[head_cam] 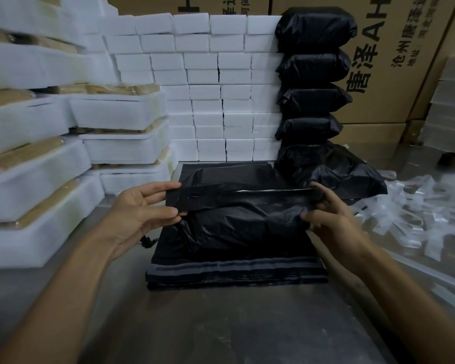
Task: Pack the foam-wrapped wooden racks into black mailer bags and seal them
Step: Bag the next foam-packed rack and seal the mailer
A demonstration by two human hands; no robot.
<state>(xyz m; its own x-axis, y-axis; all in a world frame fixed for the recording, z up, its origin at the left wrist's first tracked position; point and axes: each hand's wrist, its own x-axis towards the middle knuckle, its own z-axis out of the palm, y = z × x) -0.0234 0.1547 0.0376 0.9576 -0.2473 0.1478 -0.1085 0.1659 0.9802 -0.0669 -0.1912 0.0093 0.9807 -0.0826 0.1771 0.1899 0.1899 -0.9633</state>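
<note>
On top of the stack of flat mailer bags (pixel 237 269), the filled black mailer bag (pixel 242 227) lies across your front, its flap (pixel 237 195) stretched taut between your hands. Your left hand (pixel 139 208) pinches one flap end between thumb and fingers; your right hand (pixel 326 214) grips the other, fingers curled. Holding both ends level probably keeps the adhesive strip straight for folding down. Sealed bags (pixel 313 74) stand piled behind, foam-wrapped racks (pixel 37 153) wait at your left.

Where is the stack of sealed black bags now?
In the head view, the stack of sealed black bags stands at the right rear, between the white foam blocks and the cardboard boxes.
</note>
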